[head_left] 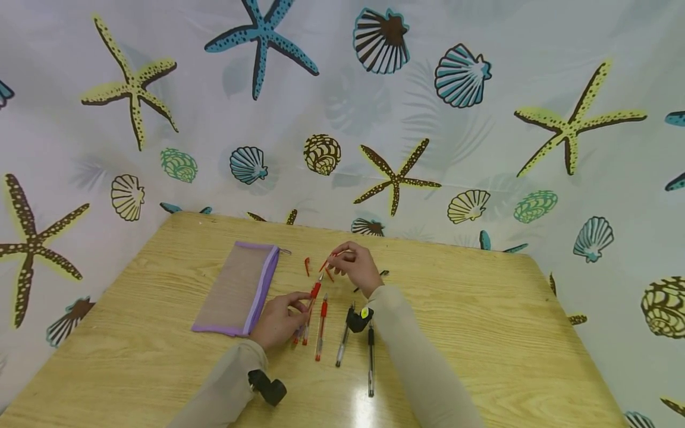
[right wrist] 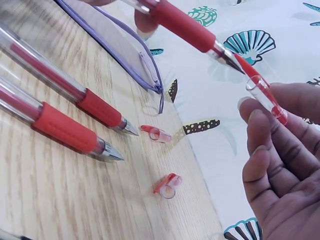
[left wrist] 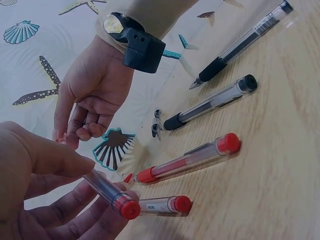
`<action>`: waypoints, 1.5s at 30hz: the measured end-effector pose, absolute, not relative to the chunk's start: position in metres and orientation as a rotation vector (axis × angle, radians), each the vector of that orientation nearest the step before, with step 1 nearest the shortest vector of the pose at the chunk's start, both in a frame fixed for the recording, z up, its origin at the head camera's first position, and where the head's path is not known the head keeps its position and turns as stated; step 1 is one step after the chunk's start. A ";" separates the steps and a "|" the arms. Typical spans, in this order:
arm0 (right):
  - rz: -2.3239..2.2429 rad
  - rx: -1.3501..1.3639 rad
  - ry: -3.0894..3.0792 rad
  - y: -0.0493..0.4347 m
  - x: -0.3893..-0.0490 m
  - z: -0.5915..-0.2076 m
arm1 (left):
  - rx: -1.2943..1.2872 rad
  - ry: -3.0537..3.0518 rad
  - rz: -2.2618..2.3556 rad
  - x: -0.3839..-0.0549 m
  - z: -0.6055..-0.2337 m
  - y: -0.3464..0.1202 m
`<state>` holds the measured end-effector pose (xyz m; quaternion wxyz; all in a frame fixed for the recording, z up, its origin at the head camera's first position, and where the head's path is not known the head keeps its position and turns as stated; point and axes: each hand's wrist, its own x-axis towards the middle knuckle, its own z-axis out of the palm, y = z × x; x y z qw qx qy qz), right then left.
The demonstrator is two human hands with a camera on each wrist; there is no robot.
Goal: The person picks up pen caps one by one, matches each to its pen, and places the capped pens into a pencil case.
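Note:
My left hand (head_left: pixel 279 321) grips a red gel pen (right wrist: pixel 185 26) by its clear barrel, its bare metal tip slanting up and away. My right hand (head_left: pixel 357 264) pinches a clear pen cap with a red clip (right wrist: pixel 261 92) between thumb and fingers. In the right wrist view the pen tip overlaps the clip, close to the cap's open end. Two more uncapped red pens (right wrist: pixel 65 127) lie below on the table, one partly behind my left hand in the head view. Beyond their tips lie two loose red-clipped caps (right wrist: pixel 168 187).
Right of the red pens lie two uncapped black pens (head_left: pixel 371 359), with small black caps (head_left: pixel 384 273) beyond, near my right wrist. A mesh pouch with purple edging (head_left: pixel 235 285) lies flat on the left of the wooden table (head_left: pixel 481 321). Patterned cloth hangs behind.

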<state>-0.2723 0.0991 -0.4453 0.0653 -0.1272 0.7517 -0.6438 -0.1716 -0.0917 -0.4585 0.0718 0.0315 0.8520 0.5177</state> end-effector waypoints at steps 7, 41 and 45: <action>-1.914 -0.453 2.255 0.096 -0.269 -0.446 | 0.097 2.532 1.607 -0.170 -0.458 -0.090; -1.971 -0.491 2.136 0.090 -0.256 -0.454 | 0.090 2.505 1.677 -0.172 -0.458 -0.091; -2.012 -0.499 2.089 0.090 -0.256 -0.455 | 0.134 2.378 1.778 -0.172 -0.458 -0.091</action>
